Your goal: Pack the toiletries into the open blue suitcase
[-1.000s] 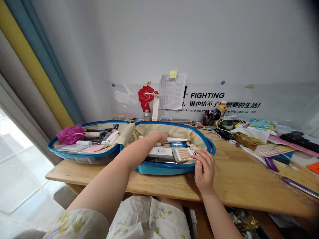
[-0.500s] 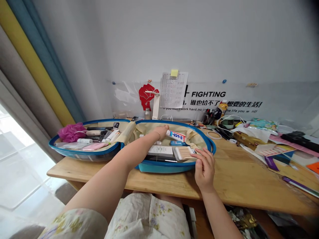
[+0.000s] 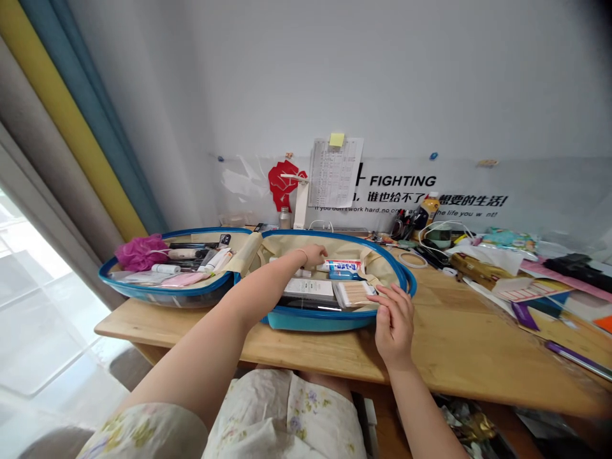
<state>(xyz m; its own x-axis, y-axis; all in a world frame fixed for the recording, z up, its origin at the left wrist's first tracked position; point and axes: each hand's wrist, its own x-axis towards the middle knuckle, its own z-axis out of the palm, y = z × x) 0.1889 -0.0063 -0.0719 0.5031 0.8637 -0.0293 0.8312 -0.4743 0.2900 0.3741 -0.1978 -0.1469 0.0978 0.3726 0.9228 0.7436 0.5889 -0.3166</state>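
An open blue-rimmed case (image 3: 315, 323) with a beige lining lies on the wooden desk. My left hand (image 3: 314, 255) is over its right half, fingers loosely bent, beside the cap end of a toothpaste tube (image 3: 345, 265) lying flat. Below the tube are a blue bottle (image 3: 345, 276), a white box (image 3: 308, 288) and a clear pack of cotton swabs (image 3: 354, 294). With fingers spread, my right hand (image 3: 396, 322) rests over the case's near right rim, its fingertips close to the swabs; whether they touch the pack I cannot tell.
The case's left half holds a pink bath puff (image 3: 141, 253), a white tube (image 3: 166, 269) and several other toiletries. Papers, a brown pouch (image 3: 478, 269) and pens (image 3: 578, 360) clutter the desk's right side. A white lamp (image 3: 301, 204) stands behind the case.
The toothpaste tube, tilted at my left hand before, now lies flat in the case and my left hand has come off it. My right hand keeps its place on the rim.
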